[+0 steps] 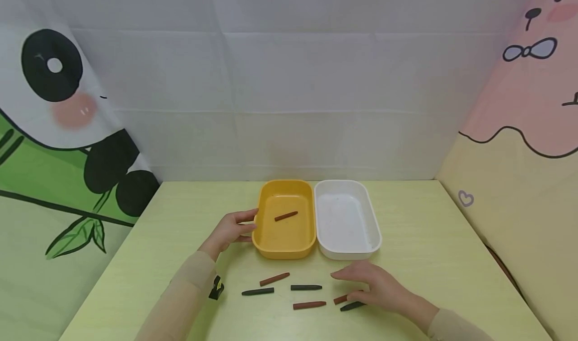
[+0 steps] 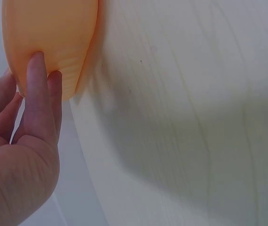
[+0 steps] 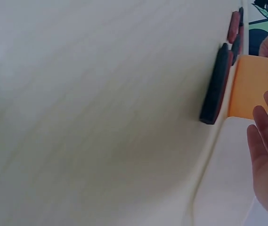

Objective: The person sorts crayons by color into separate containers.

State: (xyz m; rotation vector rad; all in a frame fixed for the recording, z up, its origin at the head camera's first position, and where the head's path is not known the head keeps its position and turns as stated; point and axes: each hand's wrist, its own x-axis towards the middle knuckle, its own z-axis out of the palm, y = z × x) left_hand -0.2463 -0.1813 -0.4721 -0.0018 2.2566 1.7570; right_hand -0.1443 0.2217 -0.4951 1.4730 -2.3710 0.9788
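Observation:
My left hand (image 1: pixel 232 230) touches the outer left wall of a yellow tray (image 1: pixel 284 254), fingers extended against its side. One brown-red crayon (image 1: pixel 286 216) lies inside that tray. Over the front right of the table, my right hand (image 1: pixel 377 288) holds nothing, its fingers and thumb spread apart. Beneath its thumb are a brown-red crayon (image 1: pixel 340 299), partly hidden, and a black crayon (image 1: pixel 352 306). Further left lie two brown-red crayons, one upper (image 1: pixel 274 279) and one lower (image 1: pixel 309 305), and two black crayons, one left (image 1: pixel 258 292) and one right (image 1: pixel 306 287).
A white tray (image 1: pixel 347 220) stands against the yellow tray's right side. Both rest on a pale yellow table (image 1: pixel 415 230), backed by a white cloth (image 1: pixel 289 80). Cartoon-printed cloths flank it left (image 1: pixel 54 165) and right (image 1: pixel 519 180).

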